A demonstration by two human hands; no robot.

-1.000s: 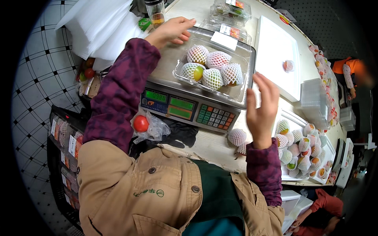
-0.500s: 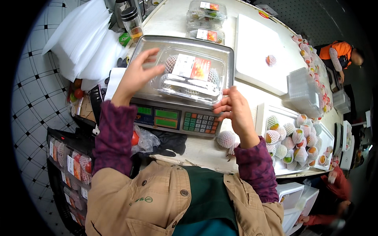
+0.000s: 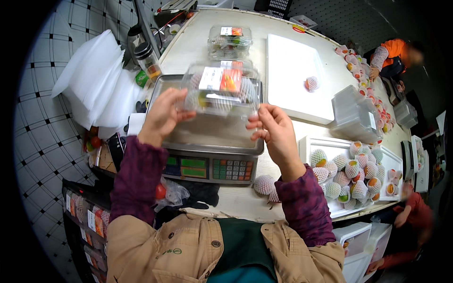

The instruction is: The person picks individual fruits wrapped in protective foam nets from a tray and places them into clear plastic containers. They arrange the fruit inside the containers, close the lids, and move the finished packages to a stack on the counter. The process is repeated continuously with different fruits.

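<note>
A clear plastic clamshell box of fruit in white foam nets, with a white and orange label on its lid, is raised and tilted above the steel pan of a weighing scale. My left hand grips the box's left side, fingers bent at its edge. At the near right corner my right hand pinches the rim between thumb and fingers. The box is slightly blurred. Below the pan shows the scale's green display and keypad. Behind the held box stand more packed clamshell boxes.
At right lie a white foam slab with one netted fruit, stacked empty clamshells and a foam tray of netted fruit. White foam sheets and a lidded jar are at left. Two people are at far right.
The clamshell box has come up off the scale pan and moved away from me. My hands, apart before, have closed on its sides. The view has shifted slightly.
</note>
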